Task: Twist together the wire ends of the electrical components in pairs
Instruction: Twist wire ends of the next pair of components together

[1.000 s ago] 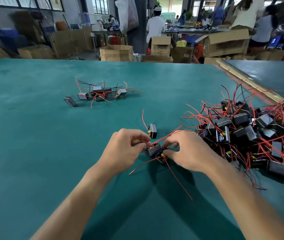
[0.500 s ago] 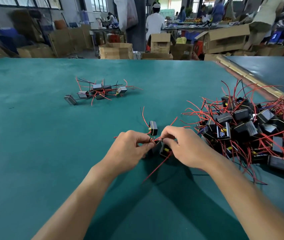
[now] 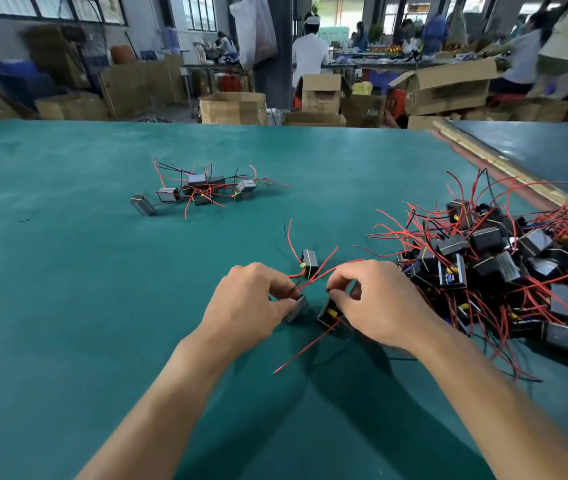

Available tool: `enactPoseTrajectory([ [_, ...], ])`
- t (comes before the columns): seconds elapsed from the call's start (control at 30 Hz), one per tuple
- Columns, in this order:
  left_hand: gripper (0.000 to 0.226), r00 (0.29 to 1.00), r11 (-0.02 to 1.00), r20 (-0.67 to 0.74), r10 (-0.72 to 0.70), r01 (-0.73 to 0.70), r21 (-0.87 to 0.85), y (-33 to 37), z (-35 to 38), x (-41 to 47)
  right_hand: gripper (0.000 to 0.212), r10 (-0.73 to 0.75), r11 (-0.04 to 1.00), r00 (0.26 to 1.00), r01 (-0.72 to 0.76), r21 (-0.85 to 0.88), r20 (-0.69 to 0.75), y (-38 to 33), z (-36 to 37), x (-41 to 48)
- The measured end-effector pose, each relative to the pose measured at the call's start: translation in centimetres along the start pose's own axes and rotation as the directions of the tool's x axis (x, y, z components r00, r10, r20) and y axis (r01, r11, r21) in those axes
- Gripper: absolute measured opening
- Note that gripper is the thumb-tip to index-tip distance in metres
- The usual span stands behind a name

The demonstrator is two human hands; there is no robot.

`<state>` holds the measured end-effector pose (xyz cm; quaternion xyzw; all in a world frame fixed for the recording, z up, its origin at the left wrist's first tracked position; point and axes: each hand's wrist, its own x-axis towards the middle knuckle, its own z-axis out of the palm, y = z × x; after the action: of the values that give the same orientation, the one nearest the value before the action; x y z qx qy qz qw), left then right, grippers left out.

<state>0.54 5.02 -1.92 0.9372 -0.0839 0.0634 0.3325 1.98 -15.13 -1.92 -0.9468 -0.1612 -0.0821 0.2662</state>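
1. Head view: we see our left hand [image 3: 251, 303] curled round a grey component [image 3: 297, 308] low over the green table [image 3: 67, 289], its fingertips pinching a red wire [image 3: 324, 262].
2. Our right hand [image 3: 376, 303] grips a black component [image 3: 328, 312] with a yellow patch, just beside the grey one.
3. A third component [image 3: 309, 259] stands on the table just beyond both hands.
4. A big pile [image 3: 504, 268] lies to our right, and a small cluster [image 3: 199, 190] sits far left.

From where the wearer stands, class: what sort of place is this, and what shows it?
Probably a factory assembly floor: a heap of wired components lies on a wide green worktable, open cardboard cartons stand behind it, and other workers stand beyond.
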Motion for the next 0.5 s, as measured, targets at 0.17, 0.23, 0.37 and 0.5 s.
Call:
enactPoseTrajectory([
  [0.17,0.018,0.985,0.999,0.174,0.021,-0.016,-0.030,0.13,-0.03,0.01,0.006,0.003,1.000,1.000,-0.003,0.014,0.005,0.01,0.06,0.00],
  [0.23,0.014,0.986,0.999,0.160,0.035,-0.038,0.011,0.12,0.09,0.13,0.007,-0.001,0.999,1.000,0.000,0.037,0.027,0.00,0.13,0.04],
  [0.37,0.020,0.998,0.997,0.056,-0.014,0.009,0.075,0.22,0.35,-0.14,0.012,-0.026,0.997,0.998,0.022,0.069,0.055,-0.20,0.36,-0.06],
  [0.5,0.027,0.997,0.987,-0.011,-0.072,0.073,0.140,0.26,-0.05,-0.27,0.009,-0.032,0.997,0.997,0.027,0.077,0.064,-0.30,0.08,0.08],
])
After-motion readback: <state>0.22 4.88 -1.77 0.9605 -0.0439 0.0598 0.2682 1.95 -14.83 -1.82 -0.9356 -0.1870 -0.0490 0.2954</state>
